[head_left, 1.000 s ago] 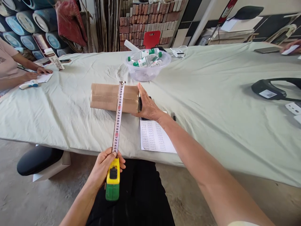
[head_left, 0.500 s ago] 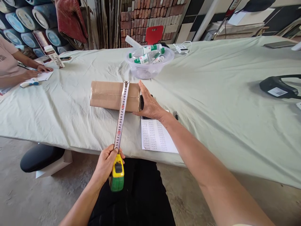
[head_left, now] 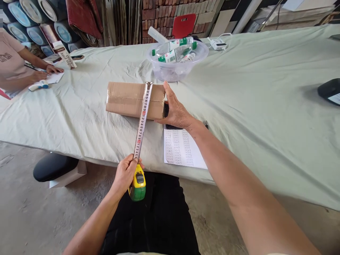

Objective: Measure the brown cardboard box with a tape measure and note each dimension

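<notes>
Head view: left hand (head_left: 126, 174) clasps yellow-green tape measure (head_left: 138, 186) stretched across brown cardboard box (head_left: 127, 100); open right hand (head_left: 176, 112) braces box's end.

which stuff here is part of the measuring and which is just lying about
In use: tape measure in left hand, blade across cardboard box, right hand against its end.
Lying about: bowl of bottles, printed sheet, white charger, black device.

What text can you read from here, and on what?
"3 4 5 6 7 8 9": tape, with digits running on toward the left hand.
Sheet: printed rows, too small to read.
Bottle labels: too blurred to read.
Carton, far left: lettering too blurred to read.
</notes>
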A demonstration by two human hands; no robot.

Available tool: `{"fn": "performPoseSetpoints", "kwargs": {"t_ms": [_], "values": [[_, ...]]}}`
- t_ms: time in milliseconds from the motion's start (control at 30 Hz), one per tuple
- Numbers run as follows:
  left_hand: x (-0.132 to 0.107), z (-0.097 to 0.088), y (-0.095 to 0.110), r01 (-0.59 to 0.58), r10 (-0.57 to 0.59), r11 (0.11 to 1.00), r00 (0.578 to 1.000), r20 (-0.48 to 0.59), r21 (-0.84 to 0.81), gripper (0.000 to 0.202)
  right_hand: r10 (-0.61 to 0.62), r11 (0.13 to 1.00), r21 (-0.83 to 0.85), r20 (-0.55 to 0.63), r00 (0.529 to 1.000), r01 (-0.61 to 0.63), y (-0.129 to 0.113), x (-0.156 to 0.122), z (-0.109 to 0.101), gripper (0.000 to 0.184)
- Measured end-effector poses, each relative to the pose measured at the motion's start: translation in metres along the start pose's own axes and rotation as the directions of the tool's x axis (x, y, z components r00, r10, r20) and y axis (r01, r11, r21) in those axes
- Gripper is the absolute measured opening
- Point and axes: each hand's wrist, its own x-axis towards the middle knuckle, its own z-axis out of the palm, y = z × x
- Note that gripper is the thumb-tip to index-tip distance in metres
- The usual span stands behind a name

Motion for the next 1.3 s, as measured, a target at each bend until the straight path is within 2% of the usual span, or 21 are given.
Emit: {"fn": "performPoseSetpoints", "kwargs": {"t_ms": [167,267,367,433,500,633,733,867,933,1000,1167,1300], "values": [[0.002,0.003,0.0,-0.005,0.005,1.0,1.0,-0.001,-0.016,0.022,-0.012,1.0,-0.021,-0.023,1.0,0.012,0.007,0.001,0.002,0.115],[0.002,0.002,0.0,-0.002,0.002,1.0,1.0,0.009,-0.027,0.023,-0.019,1.0,-0.026,-0.021,1.0,0.018,0.007,0.0,0.003,0.121],[0.001,-0.004,0.0,-0.015,0.015,1.0,0.999,0.035,-0.02,0.026,-0.02,1.0,-0.008,-0.013,1.0,0.019,0.004,0.001,0.002,0.139],[0.001,-0.012,0.001,-0.037,0.037,0.999,0.998,0.041,0.002,0.028,0.01,1.0,0.02,-0.003,1.0,-0.01,0.002,0.002,0.0,0.145],[0.001,-0.026,0.001,-0.063,0.062,0.997,0.998,0.033,0.049,0.03,0.064,0.994,0.083,0.017,0.998,-0.065,0.001,0.002,-0.003,0.144],[0.001,-0.065,0.008,-0.13,0.12,0.959,0.991,0.054,0.253,0.03,0.166,0.948,0.258,0.103,0.981,-0.188,0.002,-0.002,-0.011,0.14],[0.004,-0.097,0.019,-0.176,0.145,0.855,0.984,0.101,0.488,0.029,0.183,0.923,0.31,0.169,0.968,-0.229,0.002,-0.006,-0.019,0.141],[0.014,-0.128,0.045,-0.241,0.095,0.555,0.969,0.227,0.796,0.028,0.167,0.907,0.335,0.268,0.949,-0.255,0.001,-0.005,-0.029,0.135],[0.022,-0.139,0.06,-0.262,0.068,0.412,0.964,0.258,0.873,0.032,0.17,0.902,0.331,0.319,0.932,-0.277,0.0,-0.003,-0.034,0.13],[0.034,-0.148,0.075,-0.259,0.061,0.316,0.966,0.253,0.913,0.037,0.189,0.901,0.311,0.344,0.92,-0.301,-0.001,-0.002,-0.039,0.124],[0.07,-0.163,0.108,-0.304,0.055,0.21,0.953,0.299,0.929,0.063,0.243,0.925,0.214,0.303,0.921,-0.314,-0.007,0.001,-0.042,0.115],[0.088,-0.161,0.134,-0.326,0.063,0.122,0.945,0.32,0.937,0.079,0.216,0.951,0.169,0.238,0.947,-0.26,-0.011,0.004,-0.04,0.112]]}}
